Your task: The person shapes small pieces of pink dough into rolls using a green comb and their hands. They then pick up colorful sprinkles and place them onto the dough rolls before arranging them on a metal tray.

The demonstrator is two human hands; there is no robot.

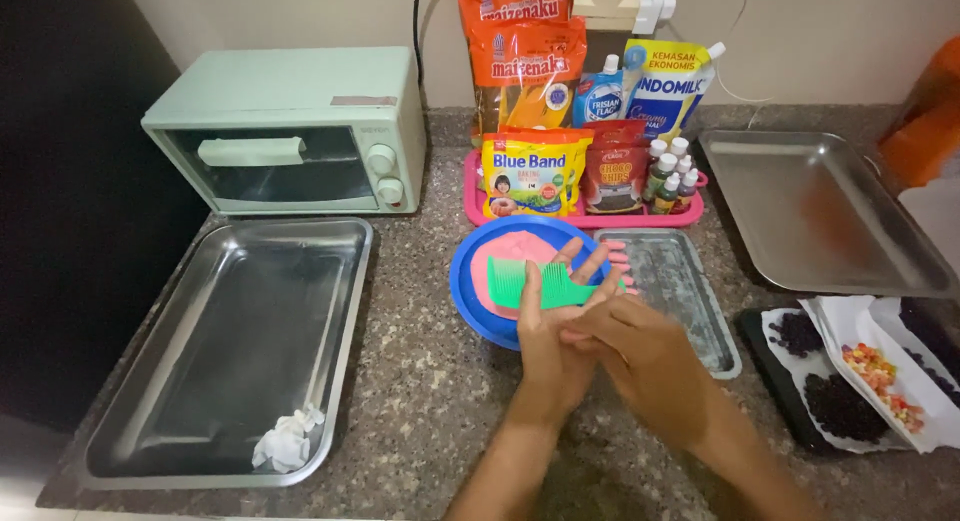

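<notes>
My left hand [548, 343] is raised palm-up over the counter and holds a green comb [538, 282] flat across its fingers. Pink dough lies on those fingers under the comb's far end. My right hand [640, 353] presses against the left palm from the right, its fingers closed over something I cannot make out. Just behind both hands sits a blue bowl [470, 293] with a lump of pink dough [512, 251] in it.
A large steel tray [180, 381] with a crumpled white tissue [287, 443] lies at left, a small steel tray [690, 291] right of the bowl, another tray [830, 211] far right. A mint toaster oven [290, 126], a pink tray [585, 219] of packets and bottles, and papers with dark bits and sprinkles [870, 371].
</notes>
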